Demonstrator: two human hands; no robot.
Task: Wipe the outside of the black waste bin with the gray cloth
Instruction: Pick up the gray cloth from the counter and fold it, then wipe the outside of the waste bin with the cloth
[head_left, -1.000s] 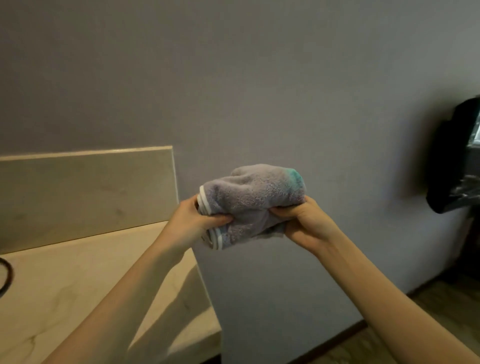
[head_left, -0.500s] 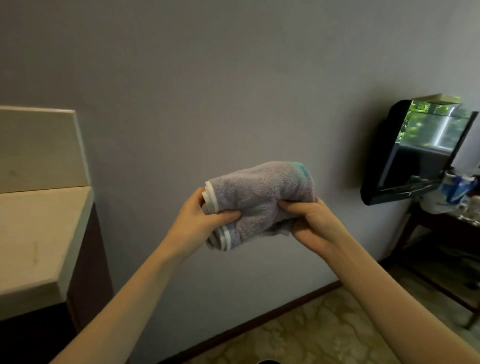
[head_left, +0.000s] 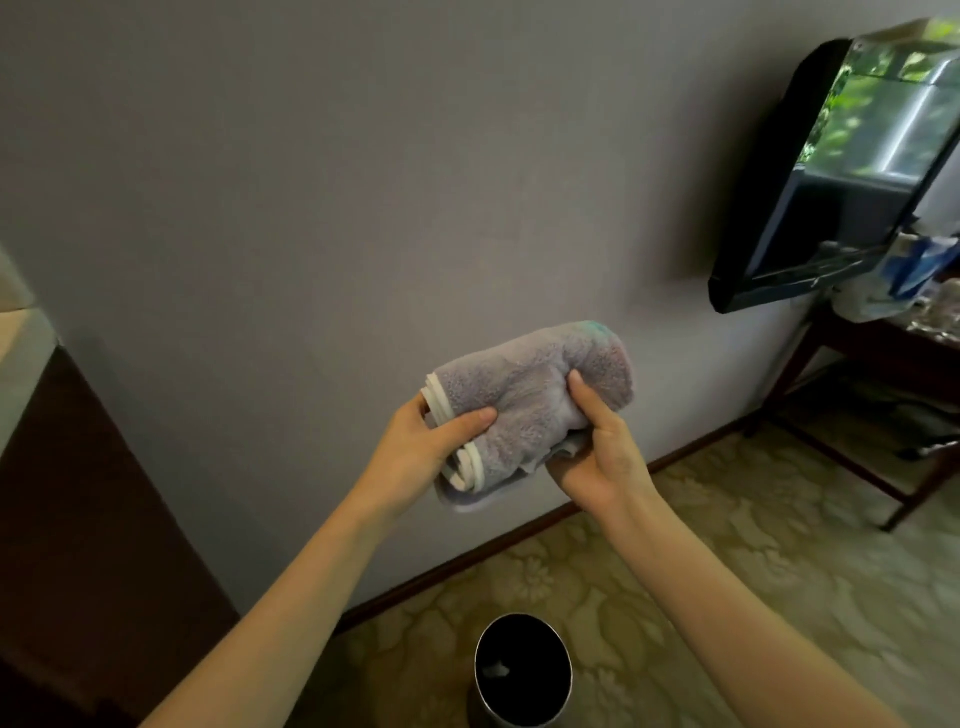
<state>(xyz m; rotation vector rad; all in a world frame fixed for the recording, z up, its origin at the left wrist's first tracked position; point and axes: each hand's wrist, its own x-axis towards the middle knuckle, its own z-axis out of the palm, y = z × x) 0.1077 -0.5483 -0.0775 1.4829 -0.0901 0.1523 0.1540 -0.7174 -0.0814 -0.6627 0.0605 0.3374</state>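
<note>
- Open floor (head_left: 727, 597) around bin (head_left: 522, 670), wall just behind.
- Bin well below left hand (head_left: 421, 457) and right hand (head_left: 597, 457).
- Both closed on folded cloth (head_left: 530, 400).

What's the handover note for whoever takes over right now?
Left hand: shut on the folded gray cloth, gripping the end with the white trim.
Right hand: shut on the cloth's other end, thumb on top.
The cloth is held in the air in front of the wall, touching nothing else.
The black bin stands upright on the patterned floor, below the hands, with a small pale scrap inside.
Done: cloth picked up and folded.
Left: bring the cloth down and wipe the outside of the bin; no contact yet.
</note>
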